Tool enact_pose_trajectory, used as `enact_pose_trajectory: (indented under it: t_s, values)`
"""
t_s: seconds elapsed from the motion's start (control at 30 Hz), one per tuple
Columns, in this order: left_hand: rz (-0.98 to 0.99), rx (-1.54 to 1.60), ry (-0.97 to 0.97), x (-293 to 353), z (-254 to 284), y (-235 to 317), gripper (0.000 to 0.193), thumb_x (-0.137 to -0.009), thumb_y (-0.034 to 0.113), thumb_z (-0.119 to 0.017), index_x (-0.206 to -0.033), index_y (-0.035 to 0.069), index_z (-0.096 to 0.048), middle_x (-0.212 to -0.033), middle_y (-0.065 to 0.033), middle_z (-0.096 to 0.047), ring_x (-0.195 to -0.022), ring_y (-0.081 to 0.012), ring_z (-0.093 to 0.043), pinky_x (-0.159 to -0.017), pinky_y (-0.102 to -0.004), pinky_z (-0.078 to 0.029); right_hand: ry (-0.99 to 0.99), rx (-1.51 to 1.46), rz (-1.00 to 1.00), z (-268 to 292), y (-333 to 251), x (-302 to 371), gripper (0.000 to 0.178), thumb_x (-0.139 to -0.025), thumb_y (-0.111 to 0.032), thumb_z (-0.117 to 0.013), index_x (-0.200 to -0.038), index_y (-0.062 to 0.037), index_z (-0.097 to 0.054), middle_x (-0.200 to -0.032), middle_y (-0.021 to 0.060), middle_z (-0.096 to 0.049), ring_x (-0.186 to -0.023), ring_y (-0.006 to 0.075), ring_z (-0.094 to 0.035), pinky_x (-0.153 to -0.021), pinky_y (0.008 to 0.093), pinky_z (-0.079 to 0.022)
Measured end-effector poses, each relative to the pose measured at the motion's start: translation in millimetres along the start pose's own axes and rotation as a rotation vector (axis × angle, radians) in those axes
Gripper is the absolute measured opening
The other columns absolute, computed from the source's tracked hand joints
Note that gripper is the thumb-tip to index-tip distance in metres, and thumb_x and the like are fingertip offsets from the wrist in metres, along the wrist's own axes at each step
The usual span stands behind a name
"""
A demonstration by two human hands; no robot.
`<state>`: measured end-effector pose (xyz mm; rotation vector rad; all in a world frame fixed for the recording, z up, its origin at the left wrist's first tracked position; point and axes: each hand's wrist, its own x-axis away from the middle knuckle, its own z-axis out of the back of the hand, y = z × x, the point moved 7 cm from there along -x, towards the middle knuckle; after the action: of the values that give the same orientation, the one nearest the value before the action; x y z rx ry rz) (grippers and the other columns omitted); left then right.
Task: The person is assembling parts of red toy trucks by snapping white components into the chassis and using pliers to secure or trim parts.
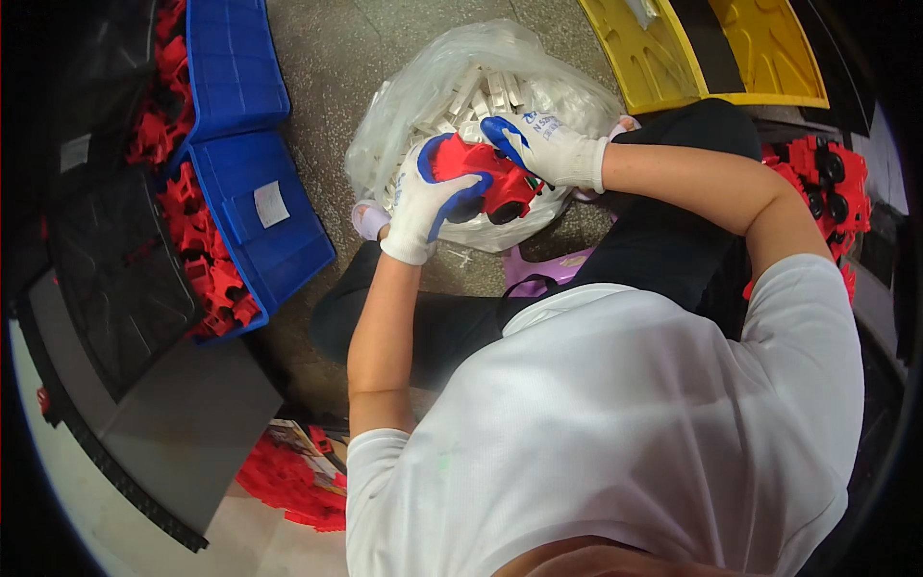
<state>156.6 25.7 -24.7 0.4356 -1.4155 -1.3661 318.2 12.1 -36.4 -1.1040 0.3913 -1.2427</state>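
A red toy truck (461,160) with black wheels is held over an open bag of white pieces. My left hand (423,200), in a white glove with blue coating, wraps round the truck's left side and lower edge. From the upper right my right hand (548,149), gloved alike, presses its closed fingers against the top of the truck. Any small part between those fingers is hidden. Below the hands sits the clear plastic bag (385,125), its white pieces (490,91) loosely heaped.
Blue bins (240,159) stand at the left beside many red toy parts (187,216). A yellow bin (663,58) is at the upper right. Red toy trucks with black wheels (832,192) are piled at the right. More red parts (288,481) lie at the lower left.
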Motion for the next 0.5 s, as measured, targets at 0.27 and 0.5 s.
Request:
enact_pose_trajectory:
  t_s: [0.27, 0.5]
  values:
    - [0.181, 0.356, -0.091, 4, -15, -4, 0.051, -0.067, 0.006, -0.076, -0.113, -0.004, -0.057, -0.102, -0.0084, -0.064, -0.091, -0.0155, -0.062, -0.082, -0.0279, -0.05, 0.004, 0.349, 0.238, -4, 1, -3, 0.036, -0.097, -0.033, -0.04, -0.12, -0.0092, -0.052, -0.104, 0.0214, -0.061, -0.088, 0.0378, -0.061, -0.078, 0.0471, -0.047]
    - [-0.374, -0.35, -0.073, -1, 3, 22, 0.084, -0.053, 0.015, -0.085, -0.129, 0.006, -0.049, -0.118, -0.0128, -0.055, -0.112, -0.0258, -0.053, -0.096, -0.0373, -0.043, 0.093, 0.475, 0.429, 3, -30, 17, 0.042, -0.092, -0.035, -0.052, -0.122, -0.0063, -0.05, -0.111, 0.0182, -0.056, -0.091, 0.0338, -0.06, -0.077, 0.0434, -0.047]
